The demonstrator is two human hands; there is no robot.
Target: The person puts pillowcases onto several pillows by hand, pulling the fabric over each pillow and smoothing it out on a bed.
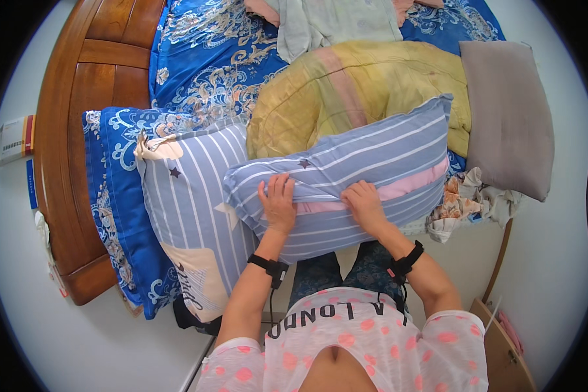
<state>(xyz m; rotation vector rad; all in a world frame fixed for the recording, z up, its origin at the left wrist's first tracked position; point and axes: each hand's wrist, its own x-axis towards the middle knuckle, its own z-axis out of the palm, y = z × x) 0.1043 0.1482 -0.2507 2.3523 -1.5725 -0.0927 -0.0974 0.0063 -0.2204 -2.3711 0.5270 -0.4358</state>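
Note:
A blue-grey pillow (372,166) with white stripes, a pink band and a dark star lies tilted across the bed's near edge, in front of my body. My left hand (279,204) rests on its left part, fingers apart and lying on the cloth. To the right, my right hand (364,204) has its fingers bent into the cloth by the pink band; the fingertips are partly hidden. A second striped pillow (199,176) with cream patches lies to the left, partly under the first. Black bands with small devices circle both wrists.
A brown wooden headboard (68,170) rises at the left, beside a blue patterned pillow (134,235). Behind lies a folded yellow quilt (385,72) on a blue patterned sheet (206,49). A grey-mauve pillow (509,117) and crumpled floral cloth (460,202) are at the right.

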